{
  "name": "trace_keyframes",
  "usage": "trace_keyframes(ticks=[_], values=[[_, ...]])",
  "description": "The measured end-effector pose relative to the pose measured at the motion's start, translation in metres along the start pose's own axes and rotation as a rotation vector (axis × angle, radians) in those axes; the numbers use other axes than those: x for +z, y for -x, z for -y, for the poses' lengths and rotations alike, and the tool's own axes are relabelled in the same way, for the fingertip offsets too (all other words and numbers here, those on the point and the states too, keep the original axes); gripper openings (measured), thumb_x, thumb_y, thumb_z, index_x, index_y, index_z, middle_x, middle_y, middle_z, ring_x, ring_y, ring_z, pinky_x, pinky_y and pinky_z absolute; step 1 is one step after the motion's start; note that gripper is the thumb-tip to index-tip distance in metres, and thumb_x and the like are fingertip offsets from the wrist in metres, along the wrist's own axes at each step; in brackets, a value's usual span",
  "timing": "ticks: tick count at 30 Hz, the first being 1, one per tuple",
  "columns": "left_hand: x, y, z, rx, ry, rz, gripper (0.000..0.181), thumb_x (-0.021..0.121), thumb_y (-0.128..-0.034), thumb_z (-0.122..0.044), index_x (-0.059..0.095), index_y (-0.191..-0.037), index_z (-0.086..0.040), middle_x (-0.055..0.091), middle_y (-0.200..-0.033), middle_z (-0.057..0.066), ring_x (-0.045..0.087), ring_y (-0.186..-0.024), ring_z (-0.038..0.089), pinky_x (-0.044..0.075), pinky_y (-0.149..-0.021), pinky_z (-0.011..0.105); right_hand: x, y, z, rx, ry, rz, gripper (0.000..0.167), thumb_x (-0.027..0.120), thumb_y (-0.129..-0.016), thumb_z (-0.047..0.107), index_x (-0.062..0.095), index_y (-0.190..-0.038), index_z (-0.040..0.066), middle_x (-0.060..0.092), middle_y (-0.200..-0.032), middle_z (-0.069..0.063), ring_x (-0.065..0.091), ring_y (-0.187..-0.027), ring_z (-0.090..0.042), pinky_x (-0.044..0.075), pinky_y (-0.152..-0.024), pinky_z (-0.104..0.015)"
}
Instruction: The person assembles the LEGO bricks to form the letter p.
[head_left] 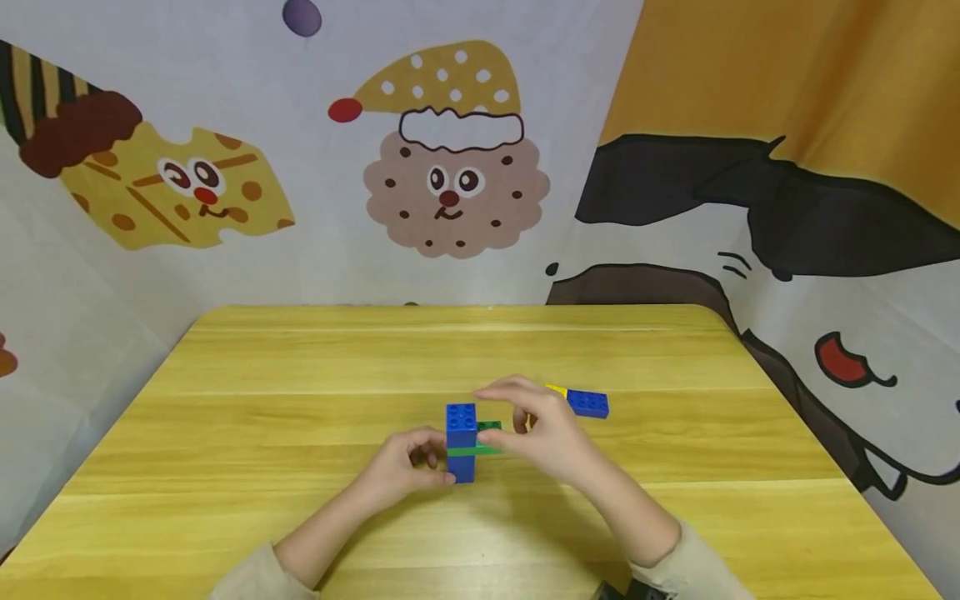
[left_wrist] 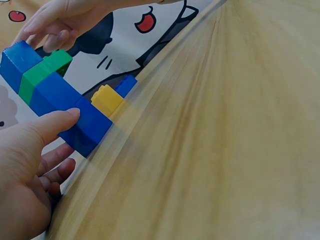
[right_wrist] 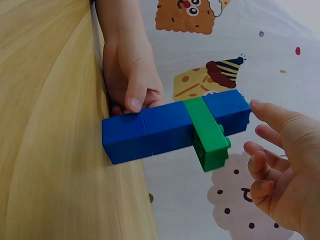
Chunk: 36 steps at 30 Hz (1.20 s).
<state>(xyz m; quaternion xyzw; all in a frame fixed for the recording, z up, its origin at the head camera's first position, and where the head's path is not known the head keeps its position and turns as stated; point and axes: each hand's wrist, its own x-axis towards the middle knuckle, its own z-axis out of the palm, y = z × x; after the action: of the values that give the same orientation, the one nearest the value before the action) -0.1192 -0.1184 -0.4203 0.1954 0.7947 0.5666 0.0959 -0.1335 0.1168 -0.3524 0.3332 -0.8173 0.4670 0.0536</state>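
Note:
A tower of blue toy building bricks (head_left: 461, 419) stands upright on the table, with a green brick (right_wrist: 210, 137) set crosswise below its top brick and sticking out to the right. My left hand (head_left: 401, 467) grips the lowest blue brick (left_wrist: 86, 131), thumb on one face and fingers around the far side. Beside the top blue brick (right_wrist: 227, 107), my right hand (head_left: 543, 425) has its thumb and fingers spread apart with nothing held between them. In the right wrist view, one fingertip is very close to the top brick; whether it touches cannot be told.
Behind the right hand, a yellow brick (left_wrist: 107, 101) and a blue brick (head_left: 588, 403) lie on the wooden table (head_left: 300, 367). A cloth with cartoon prints (head_left: 315, 275) hangs beyond the table's far edge. A dark object (head_left: 630, 592) shows at the bottom of the head view.

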Motion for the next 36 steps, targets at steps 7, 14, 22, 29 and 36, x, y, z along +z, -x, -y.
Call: trace_keyframes(ticks=[7,14,22,29,36], values=[[0.003,-0.006,0.027,-0.005,0.017,-0.016,0.038,0.082,-0.0745,-0.011,0.067,-0.109,-0.008,0.062,-0.094,0.005,0.052,-0.086,0.024,0.043,-0.071,0.028,-0.012,0.007,-0.004,-0.003,0.020,-0.068,0.040,0.080,-0.079,0.017,0.068,-0.117,0.015,0.063,-0.116,0.003,0.046,-0.059,-0.013,0.039,-0.046,-0.024],[0.001,-0.007,0.030,0.017,0.041,-0.019,0.043,0.083,-0.0741,-0.018,0.066,-0.113,-0.008,0.061,-0.096,0.005,0.053,-0.089,0.026,0.046,-0.075,0.030,-0.023,0.013,-0.004,0.024,0.057,-0.113,0.039,0.080,-0.075,0.003,0.069,-0.113,0.007,0.064,-0.113,-0.006,0.044,-0.056,-0.013,0.040,-0.045,-0.027],[0.001,-0.005,0.025,0.038,0.025,-0.042,0.050,0.082,-0.0760,-0.020,0.063,-0.121,-0.008,0.062,-0.100,0.004,0.054,-0.093,0.026,0.045,-0.078,0.035,-0.041,0.012,0.011,0.046,0.054,-0.139,0.035,0.077,-0.075,-0.005,0.068,-0.109,-0.002,0.065,-0.106,-0.015,0.042,-0.054,-0.013,0.036,-0.047,-0.025],[0.004,-0.004,0.019,0.055,0.003,-0.109,0.051,0.082,-0.0750,-0.021,0.063,-0.121,-0.012,0.062,-0.100,0.001,0.053,-0.094,0.025,0.041,-0.080,0.040,-0.051,0.011,-0.009,0.130,0.038,-0.156,0.036,0.078,-0.077,0.000,0.068,-0.112,0.001,0.064,-0.110,-0.012,0.043,-0.054,-0.015,0.036,-0.046,-0.022],[0.007,-0.001,0.010,0.052,0.011,-0.163,0.052,0.082,-0.0754,-0.020,0.062,-0.122,-0.013,0.061,-0.100,0.000,0.050,-0.094,0.026,0.038,-0.080,0.041,-0.057,0.013,-0.052,0.173,0.037,-0.154,0.036,0.080,-0.078,0.012,0.070,-0.113,0.012,0.063,-0.113,-0.004,0.044,-0.052,-0.015,0.037,-0.042,-0.025]])
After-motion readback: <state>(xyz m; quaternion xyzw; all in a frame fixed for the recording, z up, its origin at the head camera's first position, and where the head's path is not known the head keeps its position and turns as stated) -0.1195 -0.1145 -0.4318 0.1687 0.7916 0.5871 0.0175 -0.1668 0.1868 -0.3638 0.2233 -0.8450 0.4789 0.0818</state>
